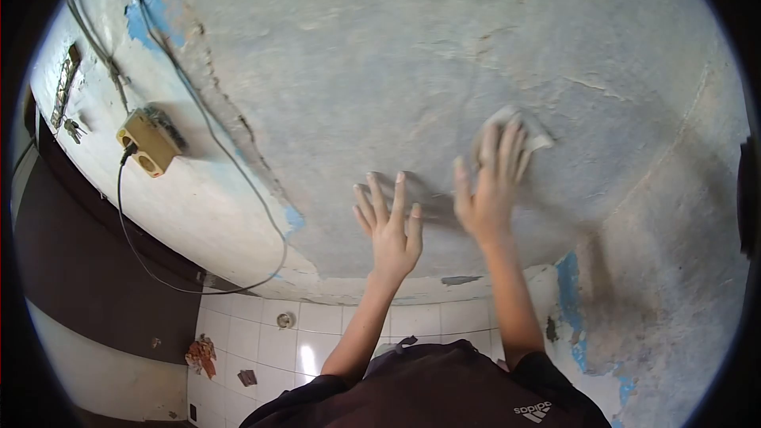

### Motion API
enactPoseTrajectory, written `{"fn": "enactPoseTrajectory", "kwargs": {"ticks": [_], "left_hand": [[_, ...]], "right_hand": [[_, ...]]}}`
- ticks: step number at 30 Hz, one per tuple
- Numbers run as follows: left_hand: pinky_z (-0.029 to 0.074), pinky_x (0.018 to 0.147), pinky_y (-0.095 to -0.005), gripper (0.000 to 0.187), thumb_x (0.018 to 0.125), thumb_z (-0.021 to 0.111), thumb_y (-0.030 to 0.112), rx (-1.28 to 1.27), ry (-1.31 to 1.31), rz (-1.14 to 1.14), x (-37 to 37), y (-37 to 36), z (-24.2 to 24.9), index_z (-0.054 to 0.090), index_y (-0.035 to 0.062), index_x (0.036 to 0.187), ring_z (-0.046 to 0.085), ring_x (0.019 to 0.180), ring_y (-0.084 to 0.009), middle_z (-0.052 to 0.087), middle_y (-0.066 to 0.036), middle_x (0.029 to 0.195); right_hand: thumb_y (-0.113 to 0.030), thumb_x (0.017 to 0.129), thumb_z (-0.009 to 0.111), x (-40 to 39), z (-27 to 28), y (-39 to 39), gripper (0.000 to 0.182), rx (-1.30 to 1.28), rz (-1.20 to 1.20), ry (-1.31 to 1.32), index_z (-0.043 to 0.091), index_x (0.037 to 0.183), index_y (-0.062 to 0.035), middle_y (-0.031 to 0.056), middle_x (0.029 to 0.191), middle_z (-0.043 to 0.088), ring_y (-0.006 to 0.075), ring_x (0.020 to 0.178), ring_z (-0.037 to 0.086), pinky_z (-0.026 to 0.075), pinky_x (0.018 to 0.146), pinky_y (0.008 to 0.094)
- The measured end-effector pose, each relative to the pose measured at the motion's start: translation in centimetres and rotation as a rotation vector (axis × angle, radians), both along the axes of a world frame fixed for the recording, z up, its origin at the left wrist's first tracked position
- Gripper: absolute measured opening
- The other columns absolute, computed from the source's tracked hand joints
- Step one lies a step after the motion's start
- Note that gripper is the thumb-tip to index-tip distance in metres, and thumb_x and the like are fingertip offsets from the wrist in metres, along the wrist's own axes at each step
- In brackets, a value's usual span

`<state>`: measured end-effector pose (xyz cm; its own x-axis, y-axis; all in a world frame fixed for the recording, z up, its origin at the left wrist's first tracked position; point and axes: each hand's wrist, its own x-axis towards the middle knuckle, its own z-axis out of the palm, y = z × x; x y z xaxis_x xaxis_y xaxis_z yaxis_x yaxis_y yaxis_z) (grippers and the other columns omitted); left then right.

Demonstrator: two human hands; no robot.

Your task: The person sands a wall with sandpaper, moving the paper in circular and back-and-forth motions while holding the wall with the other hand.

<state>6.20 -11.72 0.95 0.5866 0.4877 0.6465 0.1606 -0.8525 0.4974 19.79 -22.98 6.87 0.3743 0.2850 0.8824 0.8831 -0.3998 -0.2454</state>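
Observation:
A grey, cracked wall (333, 95) fills most of the view. My right hand (493, 182) presses a pale, thin sheet (539, 133) flat against it, the fingers slightly blurred and lying over the sheet. Part of the sheet sticks out to the right of the fingertips. Lower and to the left, my left hand (390, 226) is spread, with its fingertips at the wall surface and nothing in it.
At left, a yellowish socket block (148, 143) holds a plug; its black cable (230, 158) loops down the wall. Keys (74, 130) hang farther left. Below are white floor tiles (273, 345) with a crumpled reddish-brown scrap (201, 355).

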Motion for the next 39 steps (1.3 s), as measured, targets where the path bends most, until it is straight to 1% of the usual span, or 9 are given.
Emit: {"fn": "enactPoseTrajectory", "kwargs": {"ticks": [4,9,12,17,21,26,31,33,39], "left_hand": [[0.003,0.117,-0.0633,0.057,0.104,0.048,0.028,0.019,-0.026,-0.033,-3.1,4.4,0.8,0.035,0.0131,0.157,-0.004,0.151,-0.0500,0.005,-0.029,0.164],[0.005,0.118,-0.0617,0.059,0.102,0.051,0.026,0.004,-0.098,-0.048,-6.2,8.6,0.2,0.035,0.0077,0.156,-0.003,0.150,-0.0516,0.002,-0.031,0.164],[0.005,0.116,-0.0653,0.057,0.102,0.051,0.029,-0.023,-0.119,-0.100,-7.4,10.2,-1.0,0.040,0.0097,0.154,0.000,0.148,-0.0574,0.006,-0.035,0.162],[0.005,0.118,-0.0617,0.058,0.104,0.049,0.029,0.021,0.078,-0.132,-8.8,11.2,-3.2,0.034,0.0086,0.156,-0.004,0.150,-0.0517,0.000,-0.031,0.164],[0.004,0.116,-0.0655,0.056,0.104,0.047,0.031,-0.024,0.028,-0.252,-9.3,11.5,-4.7,0.036,0.0102,0.156,-0.005,0.148,-0.0555,-0.001,-0.034,0.163],[0.002,0.113,-0.0705,0.059,0.105,0.043,0.036,-0.003,0.005,-0.303,-9.3,11.2,-4.4,0.033,0.0096,0.157,-0.009,0.147,-0.0574,-0.007,-0.033,0.163],[0.001,0.111,-0.0740,0.060,0.105,0.044,0.036,0.029,0.082,-0.356,-8.5,9.9,-3.7,0.033,0.0095,0.157,-0.010,0.145,-0.0599,-0.008,-0.032,0.163],[0.001,0.113,-0.0712,0.061,0.107,0.038,0.044,0.096,0.129,-0.304,-7.9,9.4,-3.9,0.030,0.0118,0.158,-0.011,0.147,-0.0562,-0.009,-0.030,0.164],[0.002,0.108,-0.0765,0.061,0.104,0.044,0.037,0.133,0.114,-0.370,-6.1,8.5,-5.5,0.031,0.0111,0.158,-0.014,0.145,-0.0601,-0.009,-0.032,0.163]], "right_hand": [[-0.038,0.101,0.049,-2.3,4.0,4.0,0.069,0.125,-0.049,-0.062,0.029,0.155,0.0022,0.0338,0.160,0.019,0.0517,0.149,0.014,0.007,0.117,0.0659],[-0.036,0.101,0.051,-8.3,-6.8,11.2,0.068,-0.087,-0.043,-0.015,0.032,0.153,0.0031,0.0345,0.159,0.020,0.0525,0.149,0.015,0.007,0.116,0.0663],[-0.035,0.099,0.053,-9.9,-9.6,14.0,0.067,0.057,-0.082,0.057,0.036,0.152,0.0031,0.0360,0.157,0.024,0.0541,0.147,0.018,0.008,0.116,0.0669],[-0.030,0.100,0.048,-8.5,-0.2,13.9,0.060,0.198,-0.090,-0.042,0.039,0.152,-0.0019,0.0319,0.157,0.030,0.0507,0.147,0.023,0.009,0.116,0.0662],[-0.027,0.101,0.045,-9.1,-5.2,14.4,0.056,0.148,-0.088,0.008,0.040,0.151,-0.0044,0.0312,0.156,0.031,0.0497,0.146,0.025,0.013,0.116,0.0659],[-0.023,0.101,0.043,-15.2,-20.9,16.8,0.054,0.159,-0.090,0.346,0.038,0.149,0.0021,0.0374,0.154,0.025,0.0567,0.144,0.022,0.016,0.114,0.0684],[-0.019,0.102,0.043,-12.1,-17.8,13.2,0.055,0.380,-0.163,0.352,0.033,0.149,0.0075,0.0377,0.156,0.020,0.0557,0.146,0.017,0.016,0.117,0.0634],[-0.019,0.104,0.042,-11.4,-15.0,11.6,0.057,0.705,-0.135,0.517,0.029,0.151,0.0101,0.0375,0.158,0.016,0.0548,0.147,0.014,0.018,0.119,0.0573],[-0.027,0.105,0.044,-15.4,-23.1,16.8,0.064,0.573,-0.066,0.643,0.023,0.154,0.0081,0.0359,0.159,0.014,0.0507,0.148,0.016,0.019,0.120,0.0537]]}}
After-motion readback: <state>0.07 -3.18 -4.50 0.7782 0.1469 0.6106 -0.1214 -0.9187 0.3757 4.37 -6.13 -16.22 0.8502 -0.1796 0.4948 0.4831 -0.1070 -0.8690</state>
